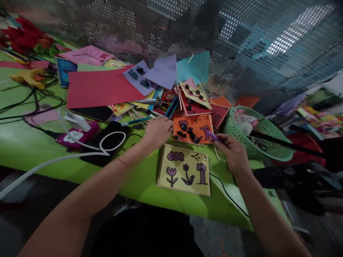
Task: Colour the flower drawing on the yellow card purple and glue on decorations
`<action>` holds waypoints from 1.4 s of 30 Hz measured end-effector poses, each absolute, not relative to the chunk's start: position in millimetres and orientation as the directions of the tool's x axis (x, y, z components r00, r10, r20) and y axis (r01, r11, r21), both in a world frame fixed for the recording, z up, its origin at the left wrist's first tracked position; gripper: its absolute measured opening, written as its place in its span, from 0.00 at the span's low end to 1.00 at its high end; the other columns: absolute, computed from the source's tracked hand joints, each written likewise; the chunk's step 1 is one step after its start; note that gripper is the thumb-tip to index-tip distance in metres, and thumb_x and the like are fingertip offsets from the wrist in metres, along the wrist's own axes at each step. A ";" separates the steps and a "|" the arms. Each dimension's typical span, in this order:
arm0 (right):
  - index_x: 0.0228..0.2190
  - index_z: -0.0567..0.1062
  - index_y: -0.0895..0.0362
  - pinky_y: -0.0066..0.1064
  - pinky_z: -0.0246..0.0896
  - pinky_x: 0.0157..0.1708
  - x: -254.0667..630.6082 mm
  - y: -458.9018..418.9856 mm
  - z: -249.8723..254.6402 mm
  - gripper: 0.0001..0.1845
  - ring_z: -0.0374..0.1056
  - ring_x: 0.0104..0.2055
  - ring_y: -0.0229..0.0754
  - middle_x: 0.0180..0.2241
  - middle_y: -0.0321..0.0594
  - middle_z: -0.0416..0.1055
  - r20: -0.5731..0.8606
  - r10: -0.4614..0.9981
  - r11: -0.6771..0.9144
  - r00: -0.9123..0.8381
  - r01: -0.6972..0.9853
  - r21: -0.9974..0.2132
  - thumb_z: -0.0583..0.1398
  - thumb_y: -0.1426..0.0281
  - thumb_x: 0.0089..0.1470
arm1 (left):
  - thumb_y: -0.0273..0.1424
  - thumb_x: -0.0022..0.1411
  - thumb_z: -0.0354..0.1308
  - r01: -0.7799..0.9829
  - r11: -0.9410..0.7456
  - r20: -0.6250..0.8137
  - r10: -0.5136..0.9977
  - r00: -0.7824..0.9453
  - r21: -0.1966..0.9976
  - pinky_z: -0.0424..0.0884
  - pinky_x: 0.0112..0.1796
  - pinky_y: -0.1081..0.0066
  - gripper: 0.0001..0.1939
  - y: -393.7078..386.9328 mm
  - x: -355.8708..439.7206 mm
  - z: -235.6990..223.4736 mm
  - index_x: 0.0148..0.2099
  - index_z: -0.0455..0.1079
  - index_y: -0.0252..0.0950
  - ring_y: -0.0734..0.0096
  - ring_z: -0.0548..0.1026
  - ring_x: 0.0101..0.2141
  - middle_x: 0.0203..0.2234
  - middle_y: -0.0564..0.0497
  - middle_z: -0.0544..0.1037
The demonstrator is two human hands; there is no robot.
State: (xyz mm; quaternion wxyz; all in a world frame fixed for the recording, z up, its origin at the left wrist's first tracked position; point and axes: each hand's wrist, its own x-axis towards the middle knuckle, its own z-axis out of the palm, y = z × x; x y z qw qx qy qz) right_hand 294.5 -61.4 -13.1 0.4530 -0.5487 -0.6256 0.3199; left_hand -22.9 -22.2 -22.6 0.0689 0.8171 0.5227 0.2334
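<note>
My right hand [234, 151] is closed around a purple marker [213, 136], which points left over the right edge of an orange card [178, 120]. Black clips and purple drawings lie on that card. At its left edge is my left hand [158, 131], back of the hand up; its fingers are mostly hidden, so their grip is unclear. Below, near the table's front edge, lies a yellow card [178, 176] with purple flowers, a cloud, a tree and a bird outlined in black.
Behind are a red sheet [102, 87], purple paper [163, 71] and another yellow card [194, 93]. A green basket [278, 155] stands right. A magenta power adapter [77, 135] with cables and a black phone-like object [111, 141] lie left. Perforated metal [160, 28] rises behind the table.
</note>
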 end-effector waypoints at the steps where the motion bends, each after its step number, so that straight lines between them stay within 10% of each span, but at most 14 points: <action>1: 0.44 0.85 0.49 0.41 0.74 0.49 293.3 -59.4 -9.7 0.17 0.78 0.44 0.48 0.41 0.40 0.84 0.238 0.971 0.208 0.030 0.385 -0.899 0.73 0.58 0.54 | 0.25 0.73 0.52 0.843 -0.401 0.317 0.902 0.294 0.358 0.72 0.50 0.55 0.13 -18.9 -27.8 -21.0 0.50 0.79 0.33 0.50 0.78 0.51 0.48 0.37 0.83; 18: 0.45 0.81 0.48 0.40 0.73 0.45 318.0 -49.7 74.2 0.13 0.75 0.40 0.42 0.39 0.35 0.78 0.765 0.629 0.681 0.139 0.377 -0.628 0.71 0.61 0.59 | 0.34 0.73 0.53 0.969 -0.155 0.131 0.983 0.131 0.194 0.67 0.55 0.56 0.11 -2.1 -49.9 -18.8 0.49 0.75 0.37 0.53 0.75 0.52 0.52 0.42 0.81; 26: 0.47 0.77 0.46 0.40 0.70 0.47 339.3 -71.5 100.5 0.18 0.71 0.45 0.46 0.42 0.37 0.77 0.750 0.651 0.657 0.118 0.407 -0.635 0.71 0.54 0.60 | 0.37 0.70 0.56 0.986 -0.126 0.222 0.970 0.100 0.107 0.70 0.51 0.61 0.15 14.7 -50.8 -34.1 0.53 0.77 0.38 0.49 0.78 0.53 0.52 0.43 0.81; 33: 0.41 0.82 0.50 0.32 0.69 0.36 332.4 -153.7 62.2 0.14 0.72 0.33 0.39 0.34 0.35 0.79 0.233 0.961 0.235 0.149 0.006 -0.972 0.74 0.58 0.55 | 0.41 0.69 0.49 0.985 -0.165 0.212 0.966 0.150 0.054 0.71 0.45 0.62 0.21 17.9 -49.5 -39.1 0.52 0.77 0.38 0.50 0.80 0.49 0.48 0.42 0.81; 38: 0.38 0.83 0.54 0.32 0.65 0.36 324.2 -207.9 -0.9 0.17 0.75 0.34 0.41 0.32 0.38 0.80 -0.275 0.959 -0.283 -0.067 -0.236 -0.929 0.76 0.58 0.52 | 0.46 0.68 0.46 0.988 -0.146 0.173 0.976 0.134 0.058 0.73 0.44 0.61 0.24 22.2 -48.3 -41.4 0.50 0.76 0.39 0.48 0.80 0.48 0.47 0.42 0.81; 42: 0.39 0.83 0.54 0.32 0.65 0.38 332.3 -206.9 -33.8 0.16 0.71 0.34 0.39 0.33 0.38 0.80 -0.245 0.966 -0.229 0.077 -0.173 -0.958 0.75 0.59 0.52 | 0.45 0.67 0.50 0.982 -0.135 0.135 0.984 0.117 0.134 0.74 0.49 0.60 0.22 22.3 -39.9 -39.8 0.51 0.75 0.38 0.48 0.79 0.52 0.49 0.42 0.81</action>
